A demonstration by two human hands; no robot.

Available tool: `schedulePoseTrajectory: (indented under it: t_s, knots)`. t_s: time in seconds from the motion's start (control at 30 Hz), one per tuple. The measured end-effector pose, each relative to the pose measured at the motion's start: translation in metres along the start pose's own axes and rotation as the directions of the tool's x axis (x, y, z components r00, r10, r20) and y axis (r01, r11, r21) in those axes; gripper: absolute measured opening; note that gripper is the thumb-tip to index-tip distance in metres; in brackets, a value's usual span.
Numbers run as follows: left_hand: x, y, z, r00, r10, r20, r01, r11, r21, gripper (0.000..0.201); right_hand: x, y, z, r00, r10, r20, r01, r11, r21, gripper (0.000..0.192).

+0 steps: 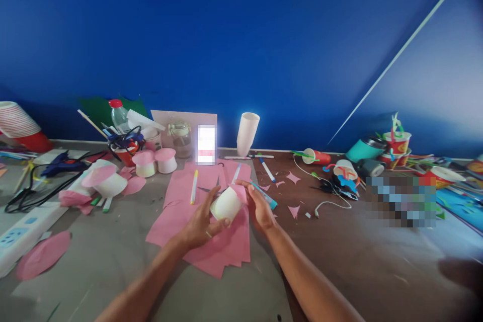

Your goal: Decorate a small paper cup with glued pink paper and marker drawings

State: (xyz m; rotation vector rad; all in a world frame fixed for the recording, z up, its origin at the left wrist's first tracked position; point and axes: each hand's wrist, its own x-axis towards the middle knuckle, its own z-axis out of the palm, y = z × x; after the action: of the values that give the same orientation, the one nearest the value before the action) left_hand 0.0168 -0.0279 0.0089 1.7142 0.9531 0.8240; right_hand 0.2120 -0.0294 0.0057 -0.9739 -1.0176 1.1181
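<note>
My left hand is wrapped around a white paper cup, which is tilted above the table. Against the cup's upper right end, the fingers of my right hand press a piece of pink paper. Under both hands lies a stack of pink paper sheets. Scissors rest on the sheets just beyond my left hand, partly hidden by it. A yellow-capped marker lies to their left, and a light blue pen-like item lies beside my right hand.
Cups with pink discs stand at left, near a glue gun and power strip. A tall stack of white cups stands by the blue wall beside a lit phone. Pink scraps and a white cable lie right.
</note>
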Motion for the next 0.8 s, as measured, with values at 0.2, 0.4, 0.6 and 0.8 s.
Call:
schedulePoseTrajectory:
  t_s: [0.2, 0.4, 0.6, 0.8]
  knots:
    - [-0.002, 0.005, -0.002, 0.992, -0.017, 0.122, 0.016, 1.0, 0.003, 0.078, 0.001, -0.003, -0.001, 0.996, 0.076, 0.035, -0.08, 0.989, 0.126, 0.055]
    - [-0.003, 0.015, -0.003, 0.987, -0.029, 0.157, 0.034, 0.999, -0.026, 0.061, -0.008, -0.009, 0.005, 0.983, 0.116, 0.143, -0.121, 0.992, 0.031, 0.043]
    - [-0.003, 0.022, -0.006, 0.98, -0.044, 0.194, 0.051, 0.998, -0.031, 0.054, -0.007, -0.004, 0.005, 0.974, 0.138, 0.178, -0.139, 0.99, -0.009, 0.039]
    - [-0.002, 0.018, -0.004, 0.978, -0.038, 0.203, 0.053, 0.996, -0.07, 0.056, -0.008, 0.0, 0.004, 0.97, 0.157, 0.186, -0.149, 0.987, -0.057, 0.039]
